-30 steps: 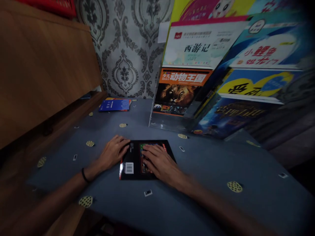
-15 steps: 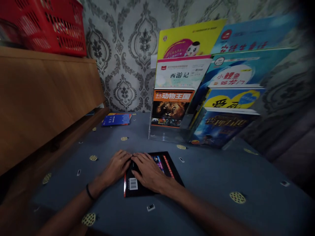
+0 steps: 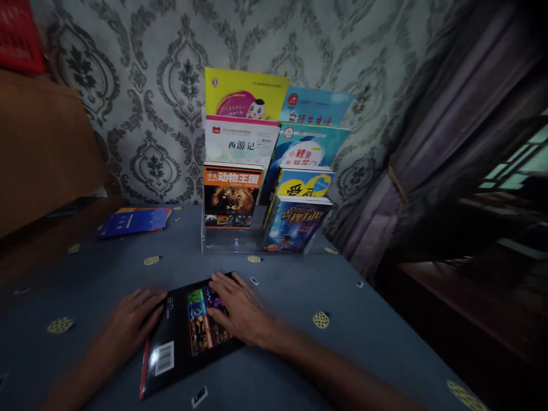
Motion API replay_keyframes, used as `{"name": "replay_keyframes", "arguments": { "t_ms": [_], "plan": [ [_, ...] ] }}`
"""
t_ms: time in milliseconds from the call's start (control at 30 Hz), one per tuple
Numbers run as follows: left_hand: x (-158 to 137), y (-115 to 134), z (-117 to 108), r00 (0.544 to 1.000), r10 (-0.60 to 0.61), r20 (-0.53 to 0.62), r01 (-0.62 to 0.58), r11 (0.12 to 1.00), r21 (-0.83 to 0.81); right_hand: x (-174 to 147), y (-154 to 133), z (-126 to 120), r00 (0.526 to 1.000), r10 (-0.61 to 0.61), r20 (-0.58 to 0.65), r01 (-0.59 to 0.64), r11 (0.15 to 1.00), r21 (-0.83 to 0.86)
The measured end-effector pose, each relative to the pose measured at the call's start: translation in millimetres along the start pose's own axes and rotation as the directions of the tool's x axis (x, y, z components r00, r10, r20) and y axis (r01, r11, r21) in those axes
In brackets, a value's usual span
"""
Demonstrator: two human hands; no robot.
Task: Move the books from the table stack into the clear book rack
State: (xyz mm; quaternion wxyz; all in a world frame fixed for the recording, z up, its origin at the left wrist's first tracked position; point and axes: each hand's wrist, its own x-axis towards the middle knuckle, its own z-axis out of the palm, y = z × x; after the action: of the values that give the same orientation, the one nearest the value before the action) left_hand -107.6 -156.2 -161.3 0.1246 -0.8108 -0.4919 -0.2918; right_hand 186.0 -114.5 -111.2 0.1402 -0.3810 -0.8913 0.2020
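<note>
Fingers (image 3: 226,290) of right hand (image 3: 242,313) splayed flat on black book (image 3: 190,331); left hand (image 3: 135,314) arched at edge, blurred, grip unclear.

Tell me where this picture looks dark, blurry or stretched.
In the head view, light is dim and the top right corner nearly black; in the head view, the left hand is smeared, the right hand clearer; in the head view, the lion book reads well, while the basket looks soft and the curtain leans, perhaps stretched.
</note>
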Motion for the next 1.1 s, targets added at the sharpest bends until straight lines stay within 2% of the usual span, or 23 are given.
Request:
{"name": "replay_keyframes", "arguments": {
  "t_ms": [133, 300, 433, 567, 700, 833, 967, 1100],
  "plan": [
    [-2, -5, 3, 1.0, -0.018, 0.002, 0.018, 1.0, -0.002, -7, 3, -6, 0.994, 0.103, -0.039, -0.104, 0.995, -0.007],
    [-3, -8, 2, 1.0, 0.01, 0.029, -0.009, 1.0, -0.02, -7, -1, -5, 0.985, 0.162, -0.057, -0.164, 0.986, -0.016],
    [4, -5, 3, 0.999, -0.011, 0.033, 0.01, 1.0, 0.008, -7, -2, -2, 0.985, 0.162, -0.064, -0.164, 0.986, -0.025],
    [26, 16, 13, 0.996, 0.019, 0.083, -0.022, 0.999, 0.04, -8, -2, -2, 0.987, 0.135, -0.089, -0.14, 0.989, -0.046],
    [50, 49, 36, 0.983, 0.102, 0.155, -0.108, 0.994, 0.026, -9, -3, -3, 0.985, 0.137, -0.103, -0.143, 0.989, -0.049],
    [56, 66, 55, 0.978, 0.092, 0.19, -0.1, 0.994, 0.035, -10, -1, 0, 0.987, 0.115, -0.115, -0.119, 0.992, -0.027],
    [47, 60, 59, 0.97, 0.06, 0.236, -0.087, 0.99, 0.107, -11, 2, 2, 0.984, 0.097, -0.148, -0.099, 0.995, -0.011],
    [37, 47, 47, 0.957, -0.017, 0.289, -0.032, 0.986, 0.163, -12, 3, 3, 0.981, 0.1, -0.165, -0.102, 0.995, -0.002]
  ]
}}
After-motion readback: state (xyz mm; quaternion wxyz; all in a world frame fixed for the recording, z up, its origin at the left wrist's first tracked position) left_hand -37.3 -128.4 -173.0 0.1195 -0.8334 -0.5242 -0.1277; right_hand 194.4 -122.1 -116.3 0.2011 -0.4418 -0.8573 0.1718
